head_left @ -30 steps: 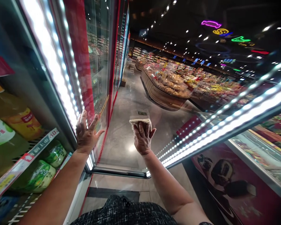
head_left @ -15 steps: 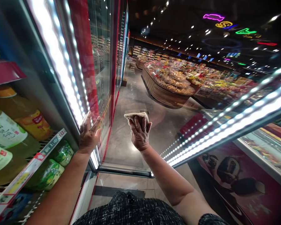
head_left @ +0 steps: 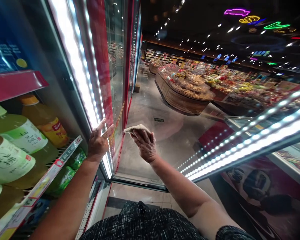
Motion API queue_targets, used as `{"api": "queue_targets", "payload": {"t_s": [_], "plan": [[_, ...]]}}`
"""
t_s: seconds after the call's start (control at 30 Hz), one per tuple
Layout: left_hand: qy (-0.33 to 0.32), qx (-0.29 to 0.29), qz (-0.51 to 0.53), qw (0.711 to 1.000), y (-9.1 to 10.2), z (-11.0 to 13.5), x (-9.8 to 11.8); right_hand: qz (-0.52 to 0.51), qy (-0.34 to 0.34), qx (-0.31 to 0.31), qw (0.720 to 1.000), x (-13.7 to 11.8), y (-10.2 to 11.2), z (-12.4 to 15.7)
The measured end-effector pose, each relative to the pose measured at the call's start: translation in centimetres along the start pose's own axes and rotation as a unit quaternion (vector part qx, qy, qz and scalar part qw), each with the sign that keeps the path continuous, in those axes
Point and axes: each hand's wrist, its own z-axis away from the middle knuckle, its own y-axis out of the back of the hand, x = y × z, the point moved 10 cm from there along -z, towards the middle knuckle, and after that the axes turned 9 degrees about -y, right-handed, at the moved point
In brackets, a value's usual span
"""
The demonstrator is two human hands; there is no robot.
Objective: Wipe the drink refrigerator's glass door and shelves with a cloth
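Observation:
With its fingers over a folded beige cloth (head_left: 137,127), my right hand (head_left: 145,144) presses the cloth against the glass door (head_left: 162,153) in front of me. The floor shows through the glass. To the left, my left hand (head_left: 98,143) lies against the lit door frame (head_left: 90,100), its fingers stretched out and apart, holding nothing. Beside my left forearm, inside the cooler, a shelf edge with price labels (head_left: 43,183) runs below large drink bottles (head_left: 15,160).
Bright light strips (head_left: 240,146) run along the right of the glass. Beyond it stand a wood-sided display of packaged goods (head_left: 182,93) and a chest freezer (head_left: 287,160) at the right. A blue panel (head_left: 7,50) is at the upper left.
My right hand has slid the cloth leftward and slightly down across the glass. The view has shifted, showing more of the bottles. My left hand stays on the frame.

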Motion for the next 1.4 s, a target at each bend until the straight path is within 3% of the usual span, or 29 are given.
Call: {"api": "queue_targets", "payload": {"t_s": [0.13, 0.27, 0.37, 0.43, 0.63, 0.83, 1.0, 1.13, 1.27, 1.4], "plan": [[-0.035, 0.026, -0.005, 0.999, 1.4, -2.2, 0.2, -0.026, 0.038, -0.031, 0.998, -1.1, -1.0, 1.5], [-0.090, 0.067, -0.009, 0.994, 3.8, -7.4, 1.2, -0.032, 0.015, -0.020, 0.999, -1.2, -0.5, 0.8], [-0.090, 0.025, -0.007, 0.996, 3.8, -10.8, 1.4, -0.035, -0.009, -0.013, 0.999, -1.4, -0.5, -0.2], [-0.082, 0.006, 0.007, 0.997, 3.6, -11.8, 1.3, -0.033, -0.009, -0.001, 0.999, -1.8, -0.6, -0.3], [-0.073, -0.021, 0.005, 0.997, 3.3, -11.6, 1.2, -0.054, 0.091, 0.015, 0.994, -4.7, -0.9, 0.2], [-0.091, -0.052, 0.011, 0.994, 3.0, -11.0, 1.1, -0.073, 0.077, 0.013, 0.994, -5.7, -1.6, -2.2], [-0.114, -0.032, 0.004, 0.993, 3.1, -10.0, 1.2, -0.104, 0.138, -0.014, 0.985, -7.5, -3.3, -0.2], [-0.107, -0.026, 0.009, 0.994, 3.3, -10.1, 1.5, -0.109, 0.134, -0.021, 0.985, -8.3, -4.0, -0.7], [-0.068, -0.048, 0.020, 0.996, 3.3, -10.3, 1.3, -0.110, 0.126, -0.037, 0.985, -9.8, -6.2, -1.4], [-0.059, -0.052, 0.013, 0.997, 3.4, -10.3, 1.3, -0.115, 0.159, -0.052, 0.979, -12.0, -9.0, 0.7]]}}
